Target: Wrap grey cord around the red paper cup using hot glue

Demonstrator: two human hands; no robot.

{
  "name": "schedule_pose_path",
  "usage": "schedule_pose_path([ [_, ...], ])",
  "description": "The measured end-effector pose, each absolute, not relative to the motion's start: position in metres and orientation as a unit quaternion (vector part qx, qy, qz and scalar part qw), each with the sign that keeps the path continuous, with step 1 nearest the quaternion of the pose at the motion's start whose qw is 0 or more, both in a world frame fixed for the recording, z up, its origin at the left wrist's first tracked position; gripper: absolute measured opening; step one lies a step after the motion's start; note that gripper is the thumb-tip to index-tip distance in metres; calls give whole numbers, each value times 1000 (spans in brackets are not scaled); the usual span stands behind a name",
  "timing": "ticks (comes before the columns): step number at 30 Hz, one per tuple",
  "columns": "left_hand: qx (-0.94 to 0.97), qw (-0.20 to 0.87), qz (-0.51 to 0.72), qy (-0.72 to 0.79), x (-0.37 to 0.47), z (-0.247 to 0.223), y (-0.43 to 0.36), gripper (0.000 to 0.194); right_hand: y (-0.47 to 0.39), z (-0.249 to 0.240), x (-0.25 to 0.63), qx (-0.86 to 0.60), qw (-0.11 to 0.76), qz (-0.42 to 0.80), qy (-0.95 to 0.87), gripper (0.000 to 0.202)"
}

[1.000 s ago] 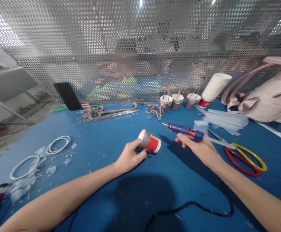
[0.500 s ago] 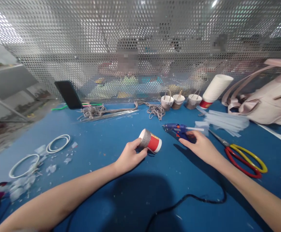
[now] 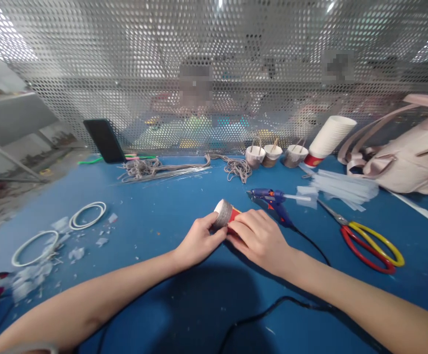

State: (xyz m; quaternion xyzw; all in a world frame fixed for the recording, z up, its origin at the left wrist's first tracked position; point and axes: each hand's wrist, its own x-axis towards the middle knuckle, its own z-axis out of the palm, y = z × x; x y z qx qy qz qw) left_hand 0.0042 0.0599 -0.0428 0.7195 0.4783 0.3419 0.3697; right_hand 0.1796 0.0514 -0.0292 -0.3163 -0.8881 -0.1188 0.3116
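A red and white paper cup (image 3: 223,214), part of it wrapped in grey cord, lies tilted between both my hands. My left hand (image 3: 201,241) grips its wrapped end, thumb below and fingers around the side. Over the red end, my right hand (image 3: 260,238) is closed with its fingertips against the cup, hiding most of that part. The loose end of the cord is hidden by my fingers. Just beyond my right hand, a blue glue gun (image 3: 272,197) with a clear glue stick rests on the table, touched by neither hand.
Red and yellow-handled scissors (image 3: 368,241) and a pile of translucent strips (image 3: 346,187) lie on the right. Along the back stand cord-wrapped cups (image 3: 255,157), stacked paper cups (image 3: 331,135), a cord bundle (image 3: 238,169) and a phone (image 3: 104,140). White rings (image 3: 87,215) lie left; a black cable (image 3: 272,309) crosses the front.
My right hand has let go of the glue gun, leaving it on the table, and moved left onto the paper cup. My left hand still holds the cup in nearly the same place.
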Motion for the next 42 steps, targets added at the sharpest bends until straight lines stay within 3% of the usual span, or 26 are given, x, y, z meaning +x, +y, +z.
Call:
schedule_pose_path([
  [17, 740, 351, 323, 475, 7, -39, 55, 13, 53, -30, 184, -335, 353, -93, -869, 18],
  [42, 739, 379, 306, 464, 5, -33, 54, 17, 56, -22, 189, -312, 326, -138, -882, 21],
])
